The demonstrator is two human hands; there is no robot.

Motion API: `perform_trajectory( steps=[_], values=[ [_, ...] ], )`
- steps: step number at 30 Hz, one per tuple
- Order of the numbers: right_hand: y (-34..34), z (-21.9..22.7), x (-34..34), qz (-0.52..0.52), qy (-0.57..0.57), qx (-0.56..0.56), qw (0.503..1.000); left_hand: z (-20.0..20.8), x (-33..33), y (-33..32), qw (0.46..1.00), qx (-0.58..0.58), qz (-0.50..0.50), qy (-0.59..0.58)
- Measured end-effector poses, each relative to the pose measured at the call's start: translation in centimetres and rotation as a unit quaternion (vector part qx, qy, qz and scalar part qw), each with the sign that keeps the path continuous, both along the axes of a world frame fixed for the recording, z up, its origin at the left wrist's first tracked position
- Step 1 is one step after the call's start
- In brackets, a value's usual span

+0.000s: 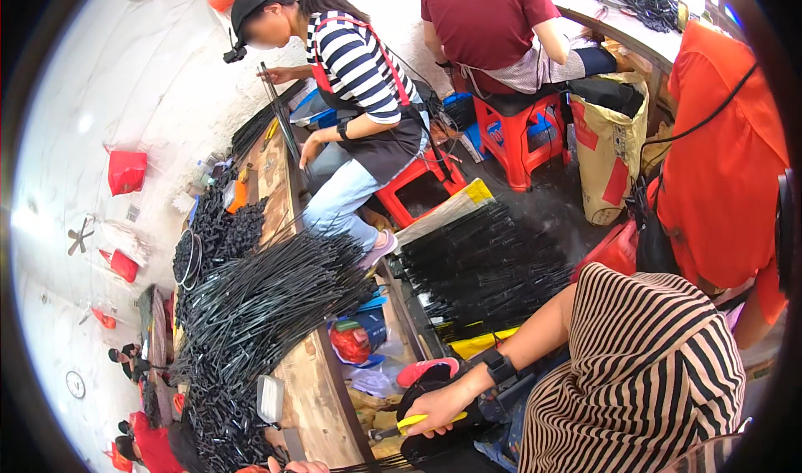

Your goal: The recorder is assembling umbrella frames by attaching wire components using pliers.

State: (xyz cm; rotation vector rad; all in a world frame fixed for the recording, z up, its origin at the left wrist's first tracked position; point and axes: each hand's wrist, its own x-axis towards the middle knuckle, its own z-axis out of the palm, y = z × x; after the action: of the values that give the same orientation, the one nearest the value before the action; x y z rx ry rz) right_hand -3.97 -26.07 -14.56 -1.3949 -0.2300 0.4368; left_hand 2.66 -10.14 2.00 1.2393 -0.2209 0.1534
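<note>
My right hand (436, 409), with a black band on its wrist, is closed around yellow-handled pliers (411, 422). Their metal end points left, and the jaws are too small to read. My left hand (296, 467) shows only as curled fingers at the bottom edge. Thin black rods (380, 464) run from beside those fingers toward my lap, so it appears to grip them, though most of the hand is cut off. On the wooden bench (322, 406) to the left lies a large heap of similar black rods (259, 298), with short black pieces (225, 423) below it.
A white box (270, 399) stands at the bench edge. Further black rods (484, 264) fill a low tray beside my arm. Across from me, a person in stripes (355, 72) handles rods; another sits on a red stool (520, 143). A paper sack (608, 147) and orange cloth (718, 156) are right.
</note>
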Motion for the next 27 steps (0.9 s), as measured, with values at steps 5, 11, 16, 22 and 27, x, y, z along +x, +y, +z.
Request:
perform_trajectory(
  steps=[5, 11, 16, 22, 27],
  values=[
    [-9.8, -1.9, -2.5, -0.210, -0.026, -0.096, 0.973, -0.3, -0.1, 1.4, 0.999, 0.020, 0.016, -0.022],
    [-37.9, -5.8, -7.9, -0.599, 0.024, -0.495, 0.629, -1.0, 2.5, -2.3, 0.999, -0.025, -0.044, 0.015],
    [-55.3, -3.7, -15.2, -0.573, 0.134, -0.602, 0.540, -1.0, 3.8, -9.7, 0.996, -0.020, -0.079, 0.026],
    [-64.1, 0.5, -14.9, -0.421, 0.138, -0.707, 0.551, -0.5, 4.3, -15.1, 0.998, 0.000, -0.057, 0.024],
    [-69.3, -2.0, -20.3, -0.581, 0.076, -0.756, 0.291, -0.2, 4.6, -17.3, 0.999, 0.017, -0.034, 0.034]
  ],
)
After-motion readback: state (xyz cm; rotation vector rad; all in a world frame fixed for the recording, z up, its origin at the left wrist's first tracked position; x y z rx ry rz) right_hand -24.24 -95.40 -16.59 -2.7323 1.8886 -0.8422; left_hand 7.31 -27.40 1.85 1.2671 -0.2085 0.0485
